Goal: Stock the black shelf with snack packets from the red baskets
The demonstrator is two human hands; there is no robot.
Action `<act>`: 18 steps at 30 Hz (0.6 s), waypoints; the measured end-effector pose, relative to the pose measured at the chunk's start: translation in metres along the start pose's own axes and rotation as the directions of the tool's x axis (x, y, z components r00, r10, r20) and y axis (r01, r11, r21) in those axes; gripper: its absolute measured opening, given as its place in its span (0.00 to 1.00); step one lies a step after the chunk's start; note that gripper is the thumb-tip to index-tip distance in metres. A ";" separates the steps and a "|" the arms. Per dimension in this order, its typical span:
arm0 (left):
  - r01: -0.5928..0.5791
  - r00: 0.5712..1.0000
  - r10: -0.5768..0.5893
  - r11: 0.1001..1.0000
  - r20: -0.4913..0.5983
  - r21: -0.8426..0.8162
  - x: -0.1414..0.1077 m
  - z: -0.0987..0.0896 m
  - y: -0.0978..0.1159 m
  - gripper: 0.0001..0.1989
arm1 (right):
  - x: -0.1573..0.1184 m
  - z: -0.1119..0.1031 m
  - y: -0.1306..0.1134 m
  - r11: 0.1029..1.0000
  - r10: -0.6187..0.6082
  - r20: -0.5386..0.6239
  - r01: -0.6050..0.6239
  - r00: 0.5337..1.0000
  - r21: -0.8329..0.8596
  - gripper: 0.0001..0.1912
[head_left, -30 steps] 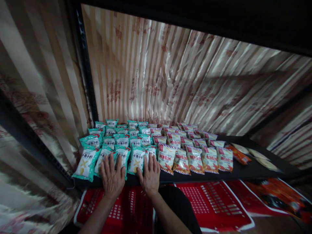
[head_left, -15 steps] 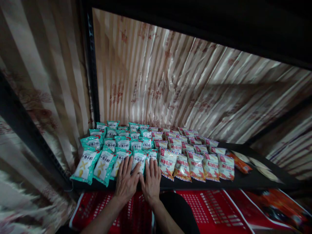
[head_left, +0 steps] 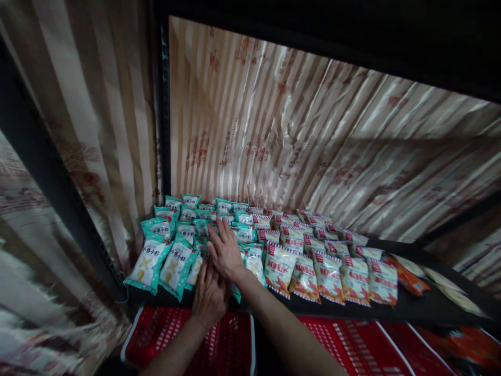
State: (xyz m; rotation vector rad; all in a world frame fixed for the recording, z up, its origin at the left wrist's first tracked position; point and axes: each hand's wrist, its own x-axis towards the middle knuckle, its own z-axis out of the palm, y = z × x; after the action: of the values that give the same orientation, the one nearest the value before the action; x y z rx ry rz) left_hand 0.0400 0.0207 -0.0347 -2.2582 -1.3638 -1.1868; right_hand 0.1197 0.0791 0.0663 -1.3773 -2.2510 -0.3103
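Several rows of teal-and-white snack bags point(head_left: 178, 266) stand at the left of a dark shelf point(head_left: 270, 305). My right hand point(head_left: 227, 253) reaches across them with its fingers stretched out and apart, lying over bags of the second row. Below it, my left hand point(head_left: 211, 295) rests against the front row, fingers bent and bunched near a teal bag's face. Its thumb and fingertips are partly hidden, so any grip on a bag is unclear. Between and behind the hands, a front-row bag is mostly covered; one teal lower corner shows.
Right of the teal bags stand rows of orange-and-white snack bags point(head_left: 329, 277) with striped edges. Farther right lie an orange packet point(head_left: 409, 277) and pale flat packets point(head_left: 444, 279). Red baskets point(head_left: 156, 326) sit below the shelf. A dark upright post point(head_left: 163, 104) and patterned curtain point(head_left: 274, 115) stand behind.
My right hand has moved up and left, from the front row onto bags behind it, crossing above my left hand. My left hand has drawn lower with its fingers bent. The view has shifted.
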 end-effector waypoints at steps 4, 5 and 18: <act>-0.008 1.000 0.008 1.000 0.004 0.001 -0.001 0.000 0.000 0.22 | 0.032 0.015 0.004 0.998 -0.033 0.122 0.038 0.992 -0.040 0.24; -0.011 1.000 0.011 1.000 0.005 0.004 -0.001 0.000 -0.001 0.23 | 0.036 0.019 0.005 0.998 -0.031 0.164 0.039 0.986 -0.047 0.23; -0.030 0.999 0.030 0.999 0.023 0.009 0.003 -0.006 -0.002 0.28 | 0.057 0.047 0.020 0.992 0.030 0.256 0.003 0.966 -0.127 0.25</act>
State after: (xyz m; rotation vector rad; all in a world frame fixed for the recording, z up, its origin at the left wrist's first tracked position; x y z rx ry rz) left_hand 0.0359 0.0202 -0.0293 -2.2844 -1.3357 -1.1457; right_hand 0.1030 0.1529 0.0536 -1.5780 -2.4669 -0.2877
